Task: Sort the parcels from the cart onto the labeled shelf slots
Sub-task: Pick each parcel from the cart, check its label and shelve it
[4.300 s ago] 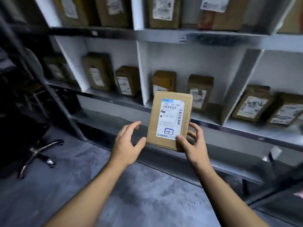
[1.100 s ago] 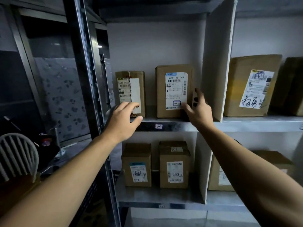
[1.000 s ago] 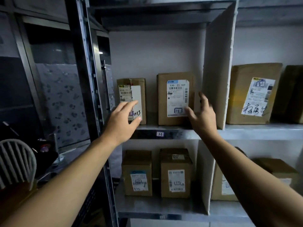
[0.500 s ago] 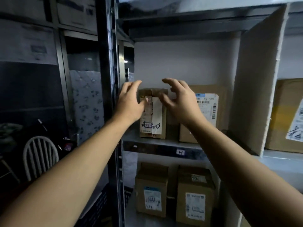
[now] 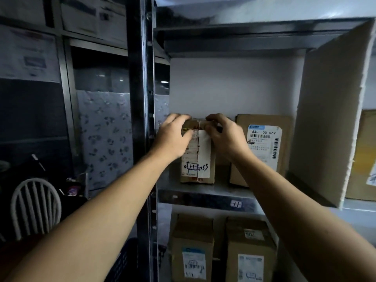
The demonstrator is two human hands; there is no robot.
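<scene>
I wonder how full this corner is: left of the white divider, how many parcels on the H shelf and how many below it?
On the H shelf: 2, the small parcel gripped by left hand and right hand, and the bigger parcel.
Below it: 2, the lower left parcel and the lower right parcel.
Total: 4

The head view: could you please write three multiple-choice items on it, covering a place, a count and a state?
1. Where is the small parcel? A) left of the big parcel B) right of it C) on it
2. How many parcels stand in the slot tagged H? A) one B) two C) four
3. The left hand and right hand: A) both hold the small parcel's top B) only one touches it C) both hang free
1 A, the big parcel is on its right; 2 B, only those two there; 3 A, both curl over its top.
</scene>
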